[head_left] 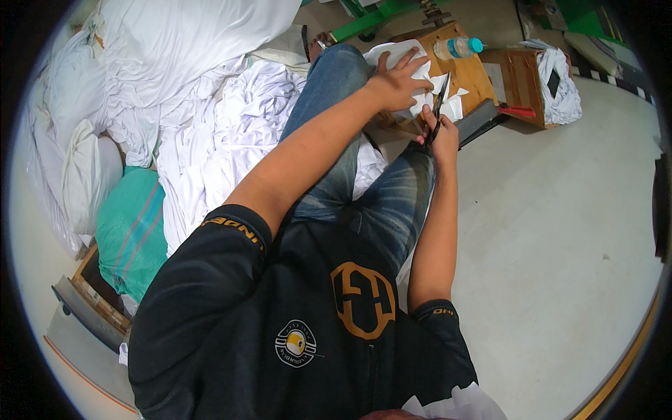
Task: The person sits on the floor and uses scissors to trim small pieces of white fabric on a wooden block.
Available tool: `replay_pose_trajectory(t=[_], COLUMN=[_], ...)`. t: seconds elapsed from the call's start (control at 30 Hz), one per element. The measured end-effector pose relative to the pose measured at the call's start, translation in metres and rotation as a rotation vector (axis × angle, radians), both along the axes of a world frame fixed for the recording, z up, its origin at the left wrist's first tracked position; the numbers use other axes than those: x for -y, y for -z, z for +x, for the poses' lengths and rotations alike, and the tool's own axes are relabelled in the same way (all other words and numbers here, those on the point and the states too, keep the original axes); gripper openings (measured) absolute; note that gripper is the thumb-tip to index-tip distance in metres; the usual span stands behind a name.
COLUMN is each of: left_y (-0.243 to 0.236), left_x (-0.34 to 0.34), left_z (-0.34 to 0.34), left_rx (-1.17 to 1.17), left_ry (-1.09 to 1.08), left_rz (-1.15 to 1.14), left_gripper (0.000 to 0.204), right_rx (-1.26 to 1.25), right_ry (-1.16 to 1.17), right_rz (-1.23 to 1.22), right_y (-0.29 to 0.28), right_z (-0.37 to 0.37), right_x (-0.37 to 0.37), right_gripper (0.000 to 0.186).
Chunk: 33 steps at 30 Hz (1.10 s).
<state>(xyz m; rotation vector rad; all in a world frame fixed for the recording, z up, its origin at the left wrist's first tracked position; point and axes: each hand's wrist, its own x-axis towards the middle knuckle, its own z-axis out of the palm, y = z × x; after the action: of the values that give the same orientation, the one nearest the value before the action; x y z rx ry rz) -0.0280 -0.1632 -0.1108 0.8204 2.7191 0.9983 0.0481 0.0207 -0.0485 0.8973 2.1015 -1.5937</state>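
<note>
My left hand [400,85] lies with its fingers spread over a white sheet [395,52], which could be cloth or paper. It presses the sheet down on a small wooden surface [470,75]. Dark-handled scissors [439,99] are in my right hand [442,138], the fingers closed round the handles. Their blades point away from me, beside the sheet's right edge and next to my left fingertips. Small white cut pieces [452,108] lie by the blades. Whether the blades touch the sheet I cannot tell.
A clear bottle with a blue cap [458,47] lies on the wood. Right of it stands a cardboard box [521,80] with white cloth; a grey object with a red part [483,120] is nearby. White fabric heaps [238,115] and a green sack [133,227] fill the left.
</note>
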Motion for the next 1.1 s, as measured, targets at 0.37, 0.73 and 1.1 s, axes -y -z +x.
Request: replay_pose_trajectory(t=[0.37, 0.73, 1.1], left_y=[-0.003, -0.004, -0.003], left_x=[-0.004, -0.002, -0.002], left_z=[-0.004, -0.004, -0.002], left_rx=[0.049, 0.036, 0.049], left_ry=[-0.006, 0.026, 0.024], left_rz=[-0.027, -0.059, -0.06], left_gripper=[0.062, 0.065, 0.064], right_rx=[-0.038, 0.038, 0.015], right_ry=[-0.044, -0.001, 0.062], right_rz=[0.13, -0.079, -0.113], right_y=[0.011, -0.015, -0.02], right_z=[0.014, 0.067, 0.043], right_x=[-0.01, 0.022, 0.021], right_gripper=[0.055, 0.052, 0.054])
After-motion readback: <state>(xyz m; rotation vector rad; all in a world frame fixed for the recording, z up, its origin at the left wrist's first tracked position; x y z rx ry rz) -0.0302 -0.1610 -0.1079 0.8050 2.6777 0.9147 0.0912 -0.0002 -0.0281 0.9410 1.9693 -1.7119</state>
